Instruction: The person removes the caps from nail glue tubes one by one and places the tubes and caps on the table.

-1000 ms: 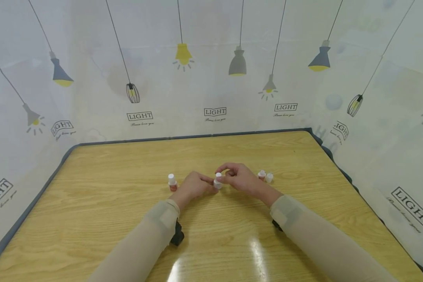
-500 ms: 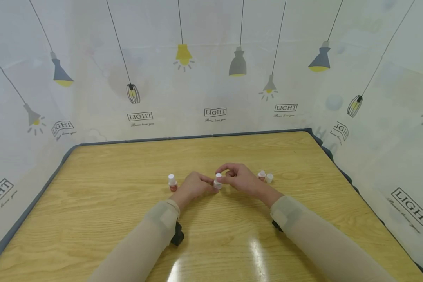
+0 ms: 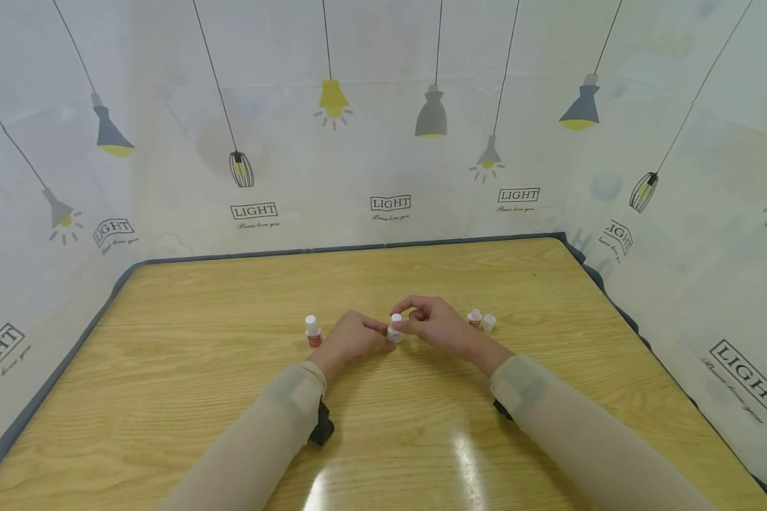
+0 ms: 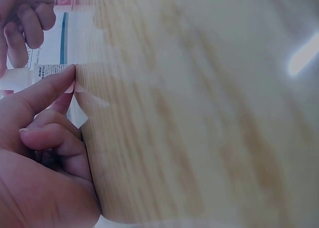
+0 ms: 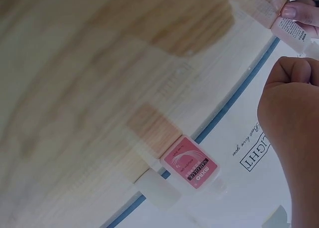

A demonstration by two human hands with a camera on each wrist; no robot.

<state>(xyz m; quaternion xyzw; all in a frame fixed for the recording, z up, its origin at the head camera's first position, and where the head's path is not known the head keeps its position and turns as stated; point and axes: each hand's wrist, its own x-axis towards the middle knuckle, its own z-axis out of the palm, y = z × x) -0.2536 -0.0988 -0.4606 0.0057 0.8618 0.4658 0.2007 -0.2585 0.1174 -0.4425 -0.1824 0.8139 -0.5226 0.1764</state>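
Note:
Between the two hands a small white bottle (image 3: 394,333) stands upright on the wooden table. My left hand (image 3: 356,335) pinches its lower part between thumb and finger; in the left wrist view that hand (image 4: 45,153) has its other fingers curled, and printed text shows on the bottle (image 4: 47,71). My right hand (image 3: 439,325) holds the white cap (image 3: 396,319) on top with thumb and index finger. In the right wrist view the right hand (image 5: 294,98) hides its own fingertips, while the bottle (image 5: 293,33) shows above it.
Left of the hands stands a capped bottle with a red label (image 3: 314,335). To the right are an uncapped pink-labelled bottle (image 5: 192,163) and, beside it, a loose white cap (image 5: 158,189). The table (image 3: 230,298) meets a lamp-printed sheet at its back and sides.

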